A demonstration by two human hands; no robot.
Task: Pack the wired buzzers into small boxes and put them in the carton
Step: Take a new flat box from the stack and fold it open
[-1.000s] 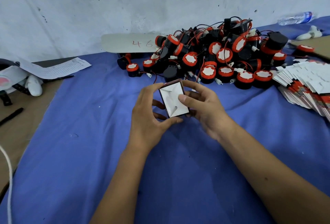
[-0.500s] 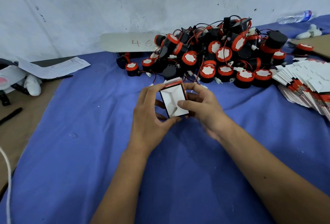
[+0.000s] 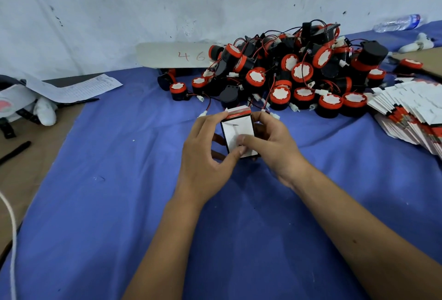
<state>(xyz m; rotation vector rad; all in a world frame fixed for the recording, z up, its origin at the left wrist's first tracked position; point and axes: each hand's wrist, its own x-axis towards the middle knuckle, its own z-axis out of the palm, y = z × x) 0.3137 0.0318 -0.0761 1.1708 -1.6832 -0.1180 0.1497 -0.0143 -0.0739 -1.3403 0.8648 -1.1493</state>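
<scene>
Small box [image 3: 238,132] held above the blue cloth [image 3: 107,192], near the middle of the table and just in front of the pile of wired buzzers [image 3: 291,74]. White inside of the box turned up toward the camera, red-and-black edge at its far end. Left hand [image 3: 205,153] curled round the box's left side, thumb against the near corner, fingertips on the far left corner. Right hand [image 3: 272,146] gripped the right side, thumb pressed across the white flaps near the lower edge, fingers wrapped behind. Both hands clenched on the same box; no buzzer seen inside it. Buzzers heaped black and red, white discs on top, thin red and black wires tangled among them, small white plugs trailing onto the cloth. Stack of flat unfolded boxes [image 3: 411,110] fanned out at the right, touching the pile's edge. Pale board marked "46" [image 3: 177,55] against the wall behind. Printed sheet [image 3: 79,88] and black pen [image 3: 14,152] well apart to the left. Plastic bottle [image 3: 397,22] lay at far right
</scene>
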